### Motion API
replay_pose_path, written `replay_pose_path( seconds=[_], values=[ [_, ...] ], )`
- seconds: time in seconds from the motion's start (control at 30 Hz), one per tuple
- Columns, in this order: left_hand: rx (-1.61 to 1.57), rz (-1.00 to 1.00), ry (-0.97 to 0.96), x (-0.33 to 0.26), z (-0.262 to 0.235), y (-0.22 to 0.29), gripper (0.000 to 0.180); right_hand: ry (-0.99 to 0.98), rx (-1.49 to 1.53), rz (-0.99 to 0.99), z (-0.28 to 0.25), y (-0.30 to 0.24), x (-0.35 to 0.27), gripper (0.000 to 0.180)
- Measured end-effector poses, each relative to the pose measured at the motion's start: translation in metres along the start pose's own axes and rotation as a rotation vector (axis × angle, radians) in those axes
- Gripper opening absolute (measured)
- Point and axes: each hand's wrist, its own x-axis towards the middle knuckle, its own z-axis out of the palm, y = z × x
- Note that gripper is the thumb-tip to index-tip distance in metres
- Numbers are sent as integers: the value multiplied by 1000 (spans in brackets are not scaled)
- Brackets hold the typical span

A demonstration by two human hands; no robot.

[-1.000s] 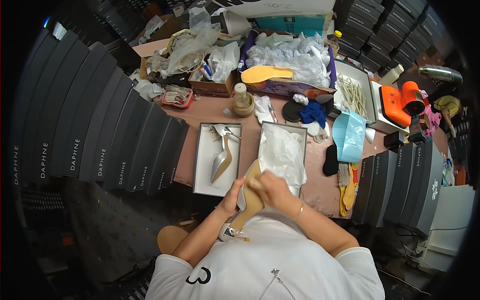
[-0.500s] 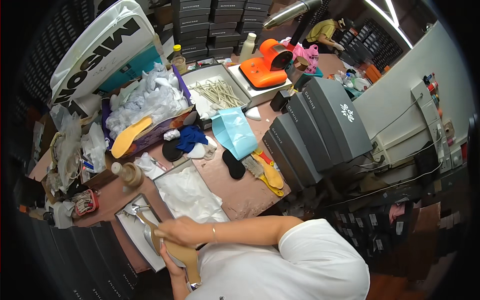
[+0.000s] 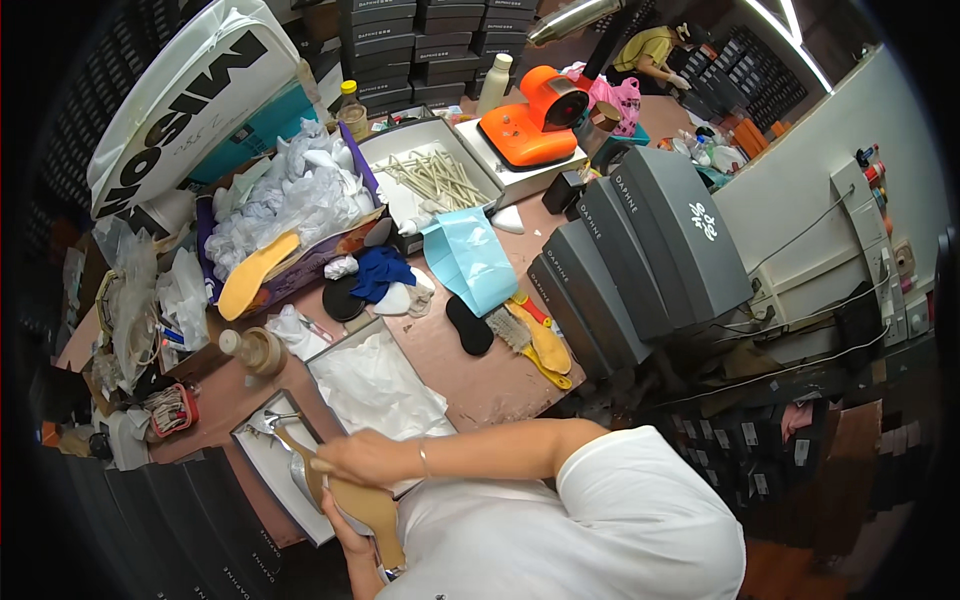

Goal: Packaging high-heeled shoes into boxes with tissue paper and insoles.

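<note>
A shoe (image 3: 368, 508) with a tan sole is held in front of my body, sole turned up. My left hand (image 3: 345, 525) is closed round its side from below, with most fingers hidden. Over the shoe's far end my right hand (image 3: 365, 459) is bent into a pinch, slightly blurred; what its fingertips hold, if anything, cannot be made out. Just beyond lies another shoe, silver and tan (image 3: 294, 448), in a narrow white-lined box (image 3: 258, 462). Beside it, a second open box holds crumpled white tissue paper (image 3: 380, 385).
Grey shoeboxes (image 3: 640, 250) stack at right. Brushes (image 3: 535, 345), a black insole (image 3: 468, 326), blue paper (image 3: 472, 262) and a beige bottle (image 3: 252, 350) lie about the table. Behind are a box of tissue wads (image 3: 295, 190), a tray of sticks (image 3: 430, 180) and an orange device (image 3: 530, 125).
The view has shifted slightly. Both hands stay at the shoe, with my right hand nearly in the same place over it.
</note>
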Motion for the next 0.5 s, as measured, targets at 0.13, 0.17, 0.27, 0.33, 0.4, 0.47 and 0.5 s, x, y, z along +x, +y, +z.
replay_pose_path(
  seconds=[0.13, 0.17, 0.27, 0.33, 0.4, 0.47, 0.5],
  values=[
    [-43, 190, 432, 8, 23, -10, 56, 2, 10, 104, 3, -8, -1, 23],
    [-42, 162, 452, 7, 23, -9, 57, 17, 15, 99, 5, -6, -3, 23],
    [-51, 124, 465, 11, 28, -7, 61, 51, -3, 155, -4, 21, 17, 22],
    [-41, 130, 442, 18, 29, -4, 63, 16, 306, 320, -19, 29, 24, 24],
    [-68, 98, 467, 12, 15, -9, 65, 111, 577, 242, -8, 33, 15, 38],
    [-118, 50, 434, 10, 5, -2, 63, -84, 813, 423, -10, 31, 8, 56],
    [-143, 32, 398, 10, 12, 3, 60, -108, 1005, 562, -5, 34, 7, 58]
  ],
)
